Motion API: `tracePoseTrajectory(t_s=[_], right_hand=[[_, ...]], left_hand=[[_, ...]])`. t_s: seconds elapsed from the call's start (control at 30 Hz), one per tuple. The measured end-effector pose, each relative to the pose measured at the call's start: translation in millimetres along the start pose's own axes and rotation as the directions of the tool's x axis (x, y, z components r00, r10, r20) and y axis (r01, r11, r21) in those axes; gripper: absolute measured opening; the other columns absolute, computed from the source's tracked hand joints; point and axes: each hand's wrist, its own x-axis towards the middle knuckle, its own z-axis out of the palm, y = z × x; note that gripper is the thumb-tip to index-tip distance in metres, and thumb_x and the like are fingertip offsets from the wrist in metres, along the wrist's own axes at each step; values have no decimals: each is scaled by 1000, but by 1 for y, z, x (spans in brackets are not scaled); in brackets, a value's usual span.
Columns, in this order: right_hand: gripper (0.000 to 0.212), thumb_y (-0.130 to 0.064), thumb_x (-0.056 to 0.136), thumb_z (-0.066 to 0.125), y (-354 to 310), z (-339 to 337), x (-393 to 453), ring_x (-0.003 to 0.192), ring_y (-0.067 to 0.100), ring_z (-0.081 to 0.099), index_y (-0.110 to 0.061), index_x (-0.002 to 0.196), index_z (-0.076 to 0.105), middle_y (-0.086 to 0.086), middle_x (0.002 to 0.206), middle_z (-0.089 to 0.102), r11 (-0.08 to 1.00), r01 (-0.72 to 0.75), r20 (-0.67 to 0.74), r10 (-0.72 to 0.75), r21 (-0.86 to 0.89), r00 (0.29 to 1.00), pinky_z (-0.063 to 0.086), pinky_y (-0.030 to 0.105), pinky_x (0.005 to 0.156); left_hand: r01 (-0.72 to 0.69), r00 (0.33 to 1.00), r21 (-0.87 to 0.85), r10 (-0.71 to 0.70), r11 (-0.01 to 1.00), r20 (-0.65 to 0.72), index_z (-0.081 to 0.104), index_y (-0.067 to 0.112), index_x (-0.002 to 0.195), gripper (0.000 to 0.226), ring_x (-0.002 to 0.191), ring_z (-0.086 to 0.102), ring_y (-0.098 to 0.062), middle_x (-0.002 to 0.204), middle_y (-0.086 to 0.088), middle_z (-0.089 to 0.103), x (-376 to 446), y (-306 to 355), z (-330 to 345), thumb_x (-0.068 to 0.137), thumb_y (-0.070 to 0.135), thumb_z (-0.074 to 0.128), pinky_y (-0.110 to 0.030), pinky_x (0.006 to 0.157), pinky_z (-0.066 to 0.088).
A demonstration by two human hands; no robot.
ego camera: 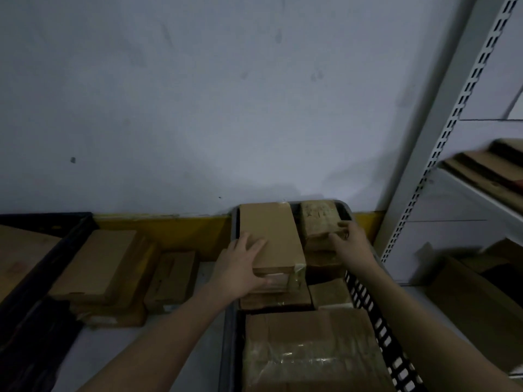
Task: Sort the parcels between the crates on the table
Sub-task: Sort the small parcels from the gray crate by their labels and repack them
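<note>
A grey crate (228, 329) at the right holds several cardboard parcels. My left hand (240, 264) grips the left near corner of a long flat brown parcel (271, 236) lying on top of the stack, fingers spread over its top and thumb at its near edge. My right hand (349, 241) grips a smaller taped parcel (318, 220) at the crate's far right corner. A large taped box (308, 352) fills the crate's near half. A dark crate (36, 281) stands at the left with a brown box inside.
Between the crates, a stack of flat brown parcels (102, 267) and a smaller box (172, 278) lie on the table. A grey wall rises behind. White metal shelving (441, 137) with cardboard stands at the right.
</note>
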Motion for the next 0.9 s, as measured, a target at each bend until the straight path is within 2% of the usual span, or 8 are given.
tracePoseTrajectory(t_s=[0.1, 0.2, 0.27, 0.33, 0.47, 0.6, 0.7, 0.9], right_hand=[[55, -31, 94, 62, 5, 7, 22, 106, 23, 59, -18, 142, 38, 7, 142, 41, 1000, -24, -27, 24, -10, 999, 59, 46, 85], [65, -34, 93, 63, 11, 16, 44, 121, 29, 54, -17, 147, 31, 10, 147, 40, 996, -93, -25, 93, 6, 995, 56, 50, 91], [73, -38, 92, 64, 15, 21, 52, 127, 31, 50, -15, 150, 26, 12, 150, 39, 989, -144, -18, 145, 27, 989, 52, 51, 97], [77, -42, 91, 64, 20, 26, 61, 125, 32, 53, -11, 151, 27, 13, 147, 43, 980, -191, -2, 192, 48, 981, 52, 50, 96], [71, -42, 90, 65, 22, 34, 68, 118, 30, 58, -8, 145, 36, 10, 135, 56, 968, -229, 8, 229, 104, 973, 53, 44, 90], [72, -42, 90, 65, 23, 35, 69, 121, 32, 55, -11, 147, 34, 12, 137, 53, 966, -227, -5, 230, 126, 973, 50, 52, 97], [68, -39, 93, 63, 26, 32, 68, 126, 32, 51, -12, 148, 33, 11, 141, 50, 970, -204, -3, 206, 132, 978, 48, 47, 99], [67, -39, 93, 63, 24, 32, 61, 126, 31, 52, -13, 148, 34, 11, 141, 50, 960, -206, -3, 211, 189, 978, 48, 53, 101]], left_hand=[[9, 1000, -81, -10, 997, -6, 17, 32, 155, 103, 143, 17, -25, 162, 0, 0, 6, -5, 0, 75, 72, 66, -37, 115, 26], [88, 996, -345, -86, 935, 19, 14, 28, 156, 111, 146, 11, -19, 162, 9, -4, 9, -1, -4, 71, 74, 69, -43, 119, 23], [169, 981, -579, -193, 798, 20, 18, 30, 155, 111, 144, 22, -20, 160, 9, 12, 13, 1, -3, 68, 77, 67, -49, 117, 30], [226, 950, -704, -312, 673, 7, 32, 30, 148, 110, 132, 42, -19, 148, 3, 36, 22, 1, 1, 59, 84, 65, -50, 108, 42], [296, 938, -719, -334, 629, 94, 35, 26, 144, 105, 122, 50, -18, 136, 3, 49, 37, 7, 10, 59, 80, 68, -47, 103, 46], [311, 938, -773, -312, 553, 154, 7, 32, 154, 107, 125, 49, -17, 138, 8, 48, 42, 15, 14, 76, 58, 76, -42, 108, 42], [331, 933, -786, -304, 522, 191, 0, 33, 155, 106, 128, 47, -18, 142, 7, 45, 45, 14, 13, 81, 52, 74, -43, 111, 39], [324, 921, -818, -356, 475, 158, 13, 31, 153, 93, 126, 49, -19, 141, 4, 49, 43, 21, 11, 84, 41, 75, -47, 111, 39]])
